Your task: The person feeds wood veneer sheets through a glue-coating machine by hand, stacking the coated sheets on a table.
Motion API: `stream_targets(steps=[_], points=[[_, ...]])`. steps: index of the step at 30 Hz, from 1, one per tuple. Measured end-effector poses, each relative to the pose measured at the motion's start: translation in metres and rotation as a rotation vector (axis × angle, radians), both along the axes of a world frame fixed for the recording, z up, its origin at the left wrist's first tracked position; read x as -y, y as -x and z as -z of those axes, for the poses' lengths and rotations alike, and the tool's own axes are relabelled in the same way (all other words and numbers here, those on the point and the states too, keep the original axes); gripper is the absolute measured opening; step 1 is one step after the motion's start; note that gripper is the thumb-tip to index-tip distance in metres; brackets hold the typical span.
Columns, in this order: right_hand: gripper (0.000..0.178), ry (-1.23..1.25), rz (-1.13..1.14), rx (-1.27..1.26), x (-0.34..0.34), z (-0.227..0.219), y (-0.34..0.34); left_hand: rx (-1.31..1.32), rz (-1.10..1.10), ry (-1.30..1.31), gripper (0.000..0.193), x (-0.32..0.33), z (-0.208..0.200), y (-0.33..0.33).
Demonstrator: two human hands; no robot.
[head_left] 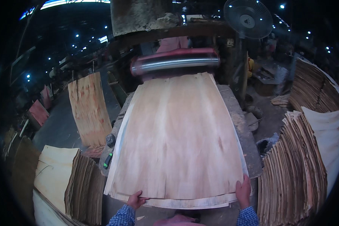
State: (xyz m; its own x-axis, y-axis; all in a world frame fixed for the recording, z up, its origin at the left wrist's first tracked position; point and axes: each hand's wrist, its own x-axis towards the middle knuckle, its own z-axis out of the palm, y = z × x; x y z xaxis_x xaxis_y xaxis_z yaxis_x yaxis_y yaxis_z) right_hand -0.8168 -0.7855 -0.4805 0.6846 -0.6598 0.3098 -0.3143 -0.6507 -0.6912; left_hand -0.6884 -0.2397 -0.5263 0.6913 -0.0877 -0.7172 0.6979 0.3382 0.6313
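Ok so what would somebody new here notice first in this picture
Probably the broad pale wood sheet filling the middle, with the left hand at its near edge and the right hand at its near right corner. Beyond its far end, a shiny metal roller catches the light. A thick sheet stack stands at lower right.

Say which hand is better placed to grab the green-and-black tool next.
Probably the left hand: it is nearer the tool, while the right hand is at the wood sheet's near right corner.
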Motion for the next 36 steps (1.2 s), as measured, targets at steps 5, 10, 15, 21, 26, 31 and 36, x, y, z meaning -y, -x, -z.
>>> stream_targets(steps=[5, 10, 15, 21, 26, 31, 36], points=[[0.047, 0.070, -0.198, 0.147, -0.041, -0.081, -0.012, 0.016, -0.056, -0.029, 0.030, -0.002, 0.009, 0.003], [0.047, 0.101, -0.703, -0.069, -0.106, -0.040, -0.042, 0.002, -0.052, -0.012, 0.029, 0.009, -0.006, -0.002], [0.074, 0.248, -0.864, -0.194, -0.169, -0.031, -0.043, 0.102, 0.024, 0.122, 0.029, 0.018, -0.059, 0.005], [0.078, 0.407, -0.745, -0.293, -0.209, -0.044, -0.040, 0.126, 0.177, 0.188, 0.032, 0.015, -0.098, 0.016], [0.076, 0.448, -0.608, -0.332, -0.230, -0.028, -0.056, 0.026, 0.268, 0.245, 0.041, -0.003, -0.088, 0.006], [0.077, 0.379, -0.664, -0.402, -0.241, -0.094, -0.035, 0.070, 0.324, 0.241, 0.047, -0.017, -0.130, 0.020], [0.073, 0.374, -0.639, -0.236, -0.216, -0.061, -0.128, 0.113, 0.194, 0.278, 0.043, 0.002, -0.115, -0.059]])
